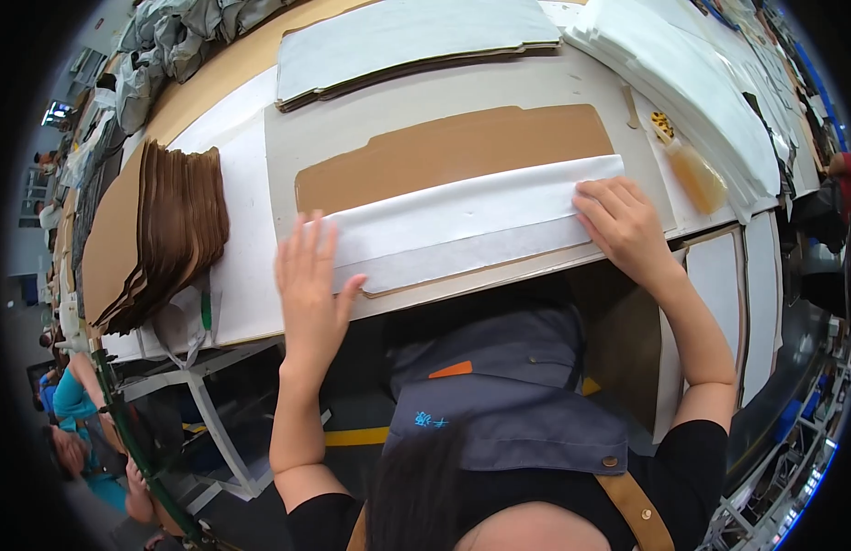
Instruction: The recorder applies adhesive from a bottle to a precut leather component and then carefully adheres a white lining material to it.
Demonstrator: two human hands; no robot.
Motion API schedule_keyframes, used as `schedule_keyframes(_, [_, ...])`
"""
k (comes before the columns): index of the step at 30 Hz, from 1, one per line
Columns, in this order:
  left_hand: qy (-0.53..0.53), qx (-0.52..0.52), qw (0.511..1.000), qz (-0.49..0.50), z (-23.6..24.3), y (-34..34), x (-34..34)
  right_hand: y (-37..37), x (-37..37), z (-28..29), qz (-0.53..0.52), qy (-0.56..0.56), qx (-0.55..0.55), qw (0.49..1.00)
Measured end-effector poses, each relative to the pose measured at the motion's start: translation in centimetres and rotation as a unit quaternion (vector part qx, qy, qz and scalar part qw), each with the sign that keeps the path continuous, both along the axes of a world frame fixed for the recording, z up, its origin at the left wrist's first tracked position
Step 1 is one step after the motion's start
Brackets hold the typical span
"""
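Hands flat and open on white paper strip (pixel 462 225) lying crosswise on bench (pixel 242 275): left hand (pixel 308 285) and right hand (pixel 623 225) at its ends.

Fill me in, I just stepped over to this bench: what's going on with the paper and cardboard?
A person presses both hands flat on a white sheet lying over a brown cardboard piece on the worktable. The left hand holds down the sheet's left end, the right hand its right end. A stack of brown cardboard pieces sits to the left, a small bottle of amber liquid to the right, and white sheets are piled beyond it.
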State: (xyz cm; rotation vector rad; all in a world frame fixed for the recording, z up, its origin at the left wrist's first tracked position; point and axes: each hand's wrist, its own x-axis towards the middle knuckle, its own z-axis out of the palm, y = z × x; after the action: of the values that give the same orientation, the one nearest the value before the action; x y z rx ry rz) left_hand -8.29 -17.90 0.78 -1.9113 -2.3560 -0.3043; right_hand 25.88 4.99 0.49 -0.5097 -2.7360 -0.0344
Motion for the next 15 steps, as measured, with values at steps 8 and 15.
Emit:
schedule_keyframes(8, [-0.079,0.022,0.989,-0.125,0.3,3.3,1.5,1.9,-2.2,1.0,-0.035,0.051,-0.014,0.998])
schedule_keyframes(15, [-0.012,0.057,0.996,-0.062,0.4,4.9,-2.2,4.7,-4.0,1.6,-0.071,0.110,-0.053,0.990])
